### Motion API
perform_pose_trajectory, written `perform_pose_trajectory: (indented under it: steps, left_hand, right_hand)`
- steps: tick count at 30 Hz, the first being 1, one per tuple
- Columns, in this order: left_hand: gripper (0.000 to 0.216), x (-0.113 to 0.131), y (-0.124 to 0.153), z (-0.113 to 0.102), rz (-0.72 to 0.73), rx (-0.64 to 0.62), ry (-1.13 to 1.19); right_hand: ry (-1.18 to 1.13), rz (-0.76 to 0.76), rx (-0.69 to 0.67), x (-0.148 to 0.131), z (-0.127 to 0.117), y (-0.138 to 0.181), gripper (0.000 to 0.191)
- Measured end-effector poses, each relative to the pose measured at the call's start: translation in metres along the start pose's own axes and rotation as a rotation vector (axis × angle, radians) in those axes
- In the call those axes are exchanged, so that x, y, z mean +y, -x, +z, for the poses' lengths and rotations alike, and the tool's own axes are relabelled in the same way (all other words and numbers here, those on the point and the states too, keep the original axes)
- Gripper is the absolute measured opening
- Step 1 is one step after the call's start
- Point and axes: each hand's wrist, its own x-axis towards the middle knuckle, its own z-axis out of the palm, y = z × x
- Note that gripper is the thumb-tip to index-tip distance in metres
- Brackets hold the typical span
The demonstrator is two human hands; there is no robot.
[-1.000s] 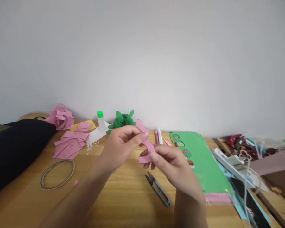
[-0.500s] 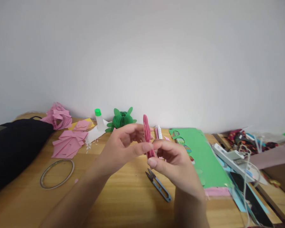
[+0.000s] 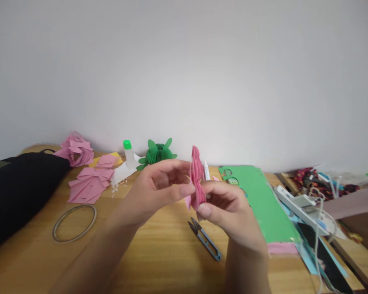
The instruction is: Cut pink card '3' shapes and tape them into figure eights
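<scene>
Both hands hold a layered pink paper piece (image 3: 197,165) upright above the table, its many stacked leaves seen edge-on. My left hand (image 3: 165,183) pinches its left side, thumb in front and fingers partly hidden behind. At the lower right edge, my right hand (image 3: 228,206) grips the same piece between thumb and forefinger. One pink leaf stands a little apart on the left side. Below the hands lie thread snips (image 3: 205,239) with dark blades. Behind, a green honeycomb paper figure (image 3: 159,154) with leaf-shaped limbs stands by the wall.
Left of my hands are pink paper scraps (image 3: 90,183), a green-capped glue bottle (image 3: 129,154), a metal hoop (image 3: 74,223) and a black bag (image 3: 21,192). On the right lie green sheets (image 3: 263,204), a white power strip (image 3: 297,206) with cables, and a dark phone-like slab (image 3: 328,261).
The pink paper piece has turned and fanned slightly, showing more of its layers, with a leaf parted on the left. Both hands keep their grip and have barely shifted.
</scene>
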Motion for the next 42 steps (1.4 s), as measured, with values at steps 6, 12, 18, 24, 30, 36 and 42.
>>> perform_pose_trajectory:
  steps: [6, 12, 18, 24, 30, 36, 42]
  left_hand:
    - [0.015, 0.007, 0.000, 0.004, -0.015, 0.000, -0.013]
    - [0.010, 0.005, 0.002, -0.002, -0.069, 0.163, -0.144]
    - [0.024, 0.006, 0.003, -0.009, -0.146, 0.285, -0.386]
    - [0.026, -0.005, 0.007, -0.015, -0.288, 0.341, -0.475]
    - [0.022, -0.044, 0.046, -0.026, -0.531, 0.353, -0.376]
    - [0.026, -0.084, 0.092, -0.021, -0.700, 0.369, -0.343]
    - [0.048, -0.098, 0.105, -0.017, -0.731, 0.377, -0.389]
  right_hand:
    - [-0.054, 0.000, -0.025, -0.003, -0.001, 0.000, 0.010]
    - [-0.078, 0.031, -0.026, -0.002, -0.005, 0.000, 0.014]
    - [-0.007, 0.089, -0.105, -0.004, -0.009, -0.003, 0.014]
    - [0.089, 0.308, -0.073, 0.015, -0.014, -0.004, 0.029]
    - [0.005, 0.617, 0.076, 0.071, -0.005, 0.042, 0.034]
    - [0.057, 0.691, 0.166, 0.101, 0.013, 0.081, 0.040]
    - [0.248, 0.629, 0.263, 0.115, 0.016, 0.087, 0.032]
